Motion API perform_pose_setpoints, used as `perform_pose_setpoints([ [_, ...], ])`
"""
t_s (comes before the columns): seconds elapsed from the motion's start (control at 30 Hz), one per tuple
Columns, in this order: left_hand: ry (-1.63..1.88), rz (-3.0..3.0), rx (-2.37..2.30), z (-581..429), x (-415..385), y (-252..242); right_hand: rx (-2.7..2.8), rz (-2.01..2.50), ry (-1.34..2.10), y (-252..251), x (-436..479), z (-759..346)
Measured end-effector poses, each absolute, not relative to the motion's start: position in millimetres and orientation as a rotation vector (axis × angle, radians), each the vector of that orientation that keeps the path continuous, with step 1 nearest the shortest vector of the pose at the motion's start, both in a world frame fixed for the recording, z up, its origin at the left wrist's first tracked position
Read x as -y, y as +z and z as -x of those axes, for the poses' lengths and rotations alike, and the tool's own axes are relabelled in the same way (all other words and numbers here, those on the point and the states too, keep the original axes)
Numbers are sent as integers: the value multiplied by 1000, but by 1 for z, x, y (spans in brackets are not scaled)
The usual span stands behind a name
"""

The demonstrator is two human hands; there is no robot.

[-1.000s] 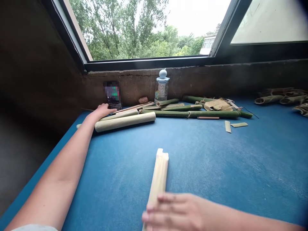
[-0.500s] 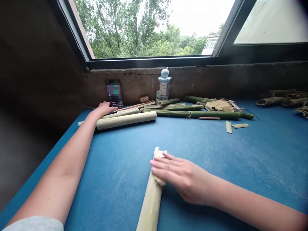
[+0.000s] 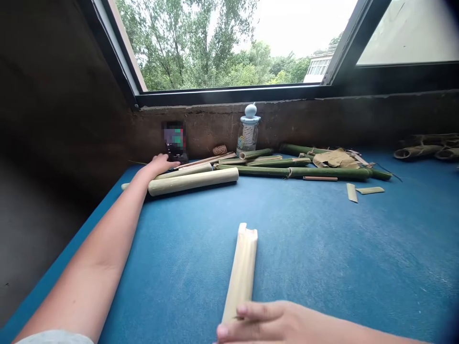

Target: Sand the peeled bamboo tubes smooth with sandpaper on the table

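A pale peeled bamboo piece [image 3: 243,272] lies lengthwise before me, its far end cut into a notch. My right hand [image 3: 265,325] is closed over its near part at the bottom edge of the view, fingers across it and partly out of frame. A pale scrap that looks like sandpaper is mostly hidden under those fingers. At the far left, my left hand [image 3: 158,166] reaches out with its fingers stretched, near the base of a dark phone [image 3: 175,143] whose screen is blurred. Two peeled bamboo tubes [image 3: 193,182] lie beside my left wrist.
Green bamboo lengths [image 3: 326,173] lie across the back with a brown paper sheet [image 3: 337,158] and a pencil [image 3: 320,178]. A lidded jar [image 3: 248,136] and a twine ball [image 3: 220,149] stand by the wall. Cut bamboo slips [image 3: 352,192] lie right on the blue table [image 3: 304,248].
My right hand has slid from the notched far end of the bamboo piece toward me, baring that end. My left hand stays by the phone. The view has shifted slightly.
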State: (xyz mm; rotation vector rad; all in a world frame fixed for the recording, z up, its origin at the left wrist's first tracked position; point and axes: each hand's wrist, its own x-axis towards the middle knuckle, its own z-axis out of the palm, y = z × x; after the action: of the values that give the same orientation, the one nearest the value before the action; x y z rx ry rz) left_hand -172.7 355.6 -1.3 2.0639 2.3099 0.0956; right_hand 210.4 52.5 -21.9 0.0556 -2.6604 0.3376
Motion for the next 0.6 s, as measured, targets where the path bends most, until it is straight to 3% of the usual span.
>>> perform_pose_setpoints([
  [0.17,82,-2049,-2332,171,-354,-1,2570,437,256,-8,-68,-221],
  [0.37,51,-2052,-2322,173,-354,-2,2775,-18,370,5,-47,-212],
  [0.53,46,-2053,-2330,177,-359,-6,2545,469,223,-5,-65,-221],
  [0.6,68,-2059,-2332,178,-359,-7,2579,444,216,-2,-62,-219],
])
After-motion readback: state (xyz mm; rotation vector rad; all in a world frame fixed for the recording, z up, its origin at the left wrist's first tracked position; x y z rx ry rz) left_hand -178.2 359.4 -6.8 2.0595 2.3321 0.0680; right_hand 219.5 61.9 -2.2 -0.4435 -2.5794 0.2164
